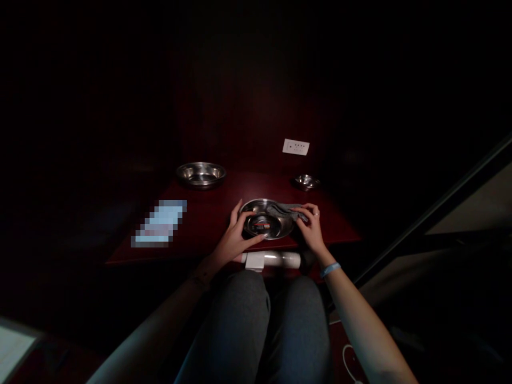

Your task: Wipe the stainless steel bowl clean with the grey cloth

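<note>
A shiny steel bowl (286,228) is near the front edge of the dark red table. My left hand (236,236) grips its left side, with the thumb along the near rim and the fingers at the far side. A grey cloth (283,209) lies over the bowl's far right rim. My right hand (311,225) pinches the right end of this cloth beside the bowl. Inside the bowl shows a small dark patch with orange and white (262,226); whether it is an object, a label or a reflection I cannot tell.
A larger steel bowl (201,175) stands at the back left, a small steel bowl (306,182) at the back right. A bright pixelated rectangle (160,224) lies on the left. A white socket (296,146) is on the wall. A white tube-shaped thing (282,260) is below the table edge, above my knees.
</note>
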The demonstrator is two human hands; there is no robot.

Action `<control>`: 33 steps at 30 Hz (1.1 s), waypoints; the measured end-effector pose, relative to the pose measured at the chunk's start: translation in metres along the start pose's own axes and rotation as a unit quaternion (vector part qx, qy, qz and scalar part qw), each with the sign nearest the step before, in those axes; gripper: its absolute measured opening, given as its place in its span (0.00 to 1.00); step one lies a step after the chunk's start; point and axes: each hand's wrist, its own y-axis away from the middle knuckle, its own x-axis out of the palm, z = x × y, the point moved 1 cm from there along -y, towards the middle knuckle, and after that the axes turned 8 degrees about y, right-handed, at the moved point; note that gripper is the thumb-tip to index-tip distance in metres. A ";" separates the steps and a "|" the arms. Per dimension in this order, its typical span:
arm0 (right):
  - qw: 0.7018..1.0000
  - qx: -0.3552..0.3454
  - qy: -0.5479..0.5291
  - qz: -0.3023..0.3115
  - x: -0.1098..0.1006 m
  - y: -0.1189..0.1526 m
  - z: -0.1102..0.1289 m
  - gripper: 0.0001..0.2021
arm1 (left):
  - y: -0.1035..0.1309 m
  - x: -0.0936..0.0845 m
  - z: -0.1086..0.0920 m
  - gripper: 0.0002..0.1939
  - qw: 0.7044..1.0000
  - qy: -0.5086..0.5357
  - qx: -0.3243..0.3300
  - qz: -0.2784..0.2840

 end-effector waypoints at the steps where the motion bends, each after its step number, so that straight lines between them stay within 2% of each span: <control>1: 1.000 0.004 -0.007 -0.015 -0.002 0.001 0.001 0.12 | 0.000 0.001 -0.001 0.30 1.000 0.000 0.001 0.000; 5: 0.999 0.017 -0.037 -0.030 -0.009 0.005 0.002 0.11 | 0.001 0.003 -0.005 0.30 1.000 0.004 0.007 0.009; 9: 0.997 0.019 -0.071 -0.006 -0.009 0.008 -0.003 0.12 | -0.002 0.005 -0.009 0.33 0.999 -0.005 0.020 0.029; 12: 0.995 0.012 -0.099 0.027 -0.006 0.004 -0.012 0.12 | -0.010 0.003 -0.009 0.31 0.998 -0.019 0.024 0.057; 16: 0.988 0.024 -0.136 0.073 0.003 -0.007 -0.027 0.14 | -0.024 -0.004 0.003 0.33 0.997 -0.025 0.009 0.073; 20: 0.980 0.032 -0.152 0.124 0.016 -0.016 -0.034 0.16 | -0.029 -0.009 0.028 0.42 0.999 -0.028 -0.005 0.036; 22: 0.979 0.009 -0.149 0.136 0.021 -0.016 -0.032 0.18 | -0.027 -0.011 0.039 0.48 0.999 -0.030 -0.010 0.004; 24: 0.976 -0.019 -0.139 0.166 0.025 -0.013 -0.028 0.21 | -0.025 -0.011 0.046 0.47 0.999 -0.044 -0.003 -0.009; 27: 0.976 -0.035 -0.121 0.177 0.025 -0.010 -0.025 0.26 | -0.022 -0.008 0.048 0.48 0.997 -0.069 0.013 -0.035; 30: 0.977 -0.042 -0.098 0.187 0.024 -0.009 -0.025 0.28 | -0.020 -0.003 0.046 0.53 0.994 -0.074 0.037 -0.066; 33: 0.978 -0.046 -0.073 0.191 0.023 -0.011 -0.026 0.27 | -0.019 0.000 0.044 0.57 0.994 -0.063 0.058 -0.065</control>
